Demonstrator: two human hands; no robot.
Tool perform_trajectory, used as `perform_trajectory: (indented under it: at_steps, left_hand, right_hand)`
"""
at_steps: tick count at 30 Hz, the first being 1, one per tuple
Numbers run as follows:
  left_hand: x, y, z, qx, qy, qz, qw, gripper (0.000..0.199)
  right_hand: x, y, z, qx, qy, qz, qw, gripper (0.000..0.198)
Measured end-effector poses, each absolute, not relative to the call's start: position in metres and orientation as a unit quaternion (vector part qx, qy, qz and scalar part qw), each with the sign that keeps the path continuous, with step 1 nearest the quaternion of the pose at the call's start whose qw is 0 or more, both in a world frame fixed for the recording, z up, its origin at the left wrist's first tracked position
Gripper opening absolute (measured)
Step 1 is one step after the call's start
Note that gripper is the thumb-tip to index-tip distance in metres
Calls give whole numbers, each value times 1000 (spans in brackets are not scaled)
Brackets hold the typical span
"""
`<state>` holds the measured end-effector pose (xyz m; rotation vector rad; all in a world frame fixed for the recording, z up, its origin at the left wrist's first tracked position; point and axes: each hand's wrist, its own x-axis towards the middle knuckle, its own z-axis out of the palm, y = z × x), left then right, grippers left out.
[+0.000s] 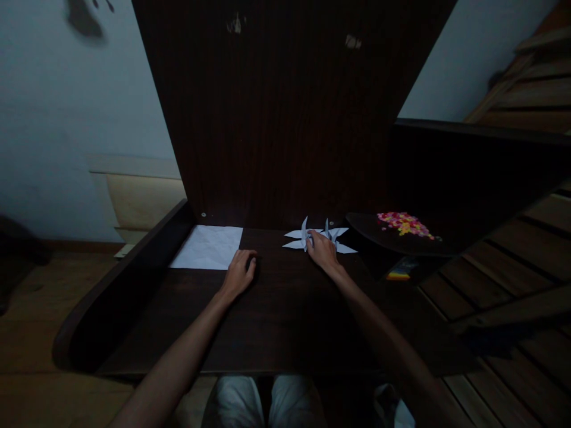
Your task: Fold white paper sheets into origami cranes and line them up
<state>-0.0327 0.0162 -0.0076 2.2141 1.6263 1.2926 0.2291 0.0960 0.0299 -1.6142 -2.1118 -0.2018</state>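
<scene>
- The fingers of the left hand are loosely curled around nothing, with the thumb a little apart; those of the right hand bend down onto folded paper, and whether they pinch it or only touch it is hidden.
- Nearest are the person's knees, at the front edge of the worktop.
- Between that edge and the hands runs a broad stretch of dark surface, leaving room to slide either way; a raised side board bounds it on the left.
- Both forearms reach forward and inward, backs of the hands up, the hands well apart.
- The left hand lies at the near right corner of a white sheet of paper, close to the back.
- Under and beside the right hand are two pointed paper shapes, the left one at the fingertips and the right one partly covered.
- Just right of them, a rounded shelf carries pink, red and yellow bits.
- Behind everything stands a tall dark board.
</scene>
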Motion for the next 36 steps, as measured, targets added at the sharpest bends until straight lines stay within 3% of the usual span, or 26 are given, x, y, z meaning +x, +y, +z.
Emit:
perform_trajectory:
  at_steps: [8,11,14,21,36]
  left_hand:
    - [-37,17,-6,690,607,393,-3,22]
    - [-42,16,0,659,674,329,-64,28]
    - [-50,15,5,630,728,250,-104,32]
    - [-64,14,8,614,766,170,-89,33]
    - [-66,13,6,619,765,149,-100,34]
  right_hand:
    - [231,76,18,-644,-712,-65,273,49]
    - [231,62,7,-683,-667,-58,294,43]
    - [232,49,-7,-673,-684,-55,276,24]
    - [230,34,-21,-658,-725,-26,202,31]
    - [230,34,-21,-636,-746,-18,197,30]
